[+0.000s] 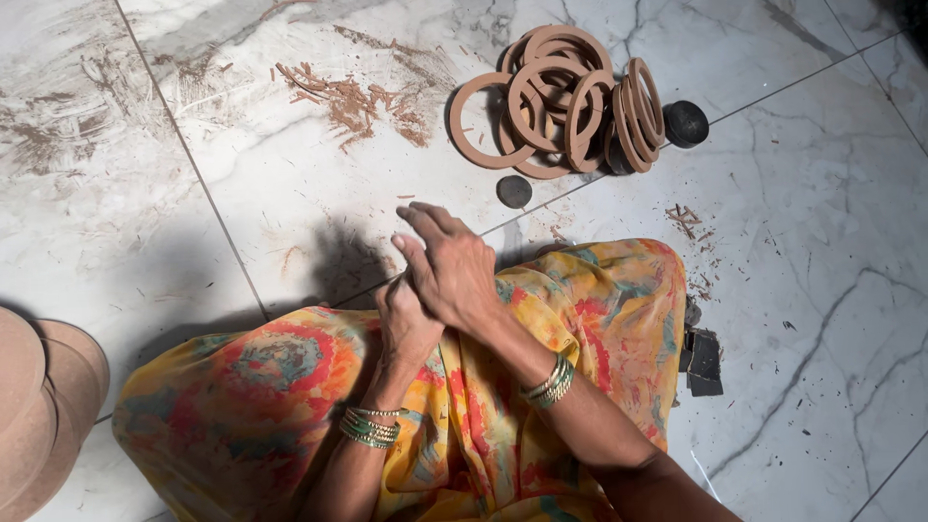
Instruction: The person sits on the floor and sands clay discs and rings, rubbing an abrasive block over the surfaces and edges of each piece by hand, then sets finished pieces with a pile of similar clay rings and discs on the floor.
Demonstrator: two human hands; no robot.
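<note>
My right hand (452, 271) lies flat over my left hand (406, 324), palms pressed together above my lap; anything between them is hidden. Clay rings (561, 101) sit piled well ahead. I'd judge even pressure best.

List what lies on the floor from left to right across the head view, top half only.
Clay crumbs → pile of clay rings → black round lump → small scatter of clay bits.
</note>
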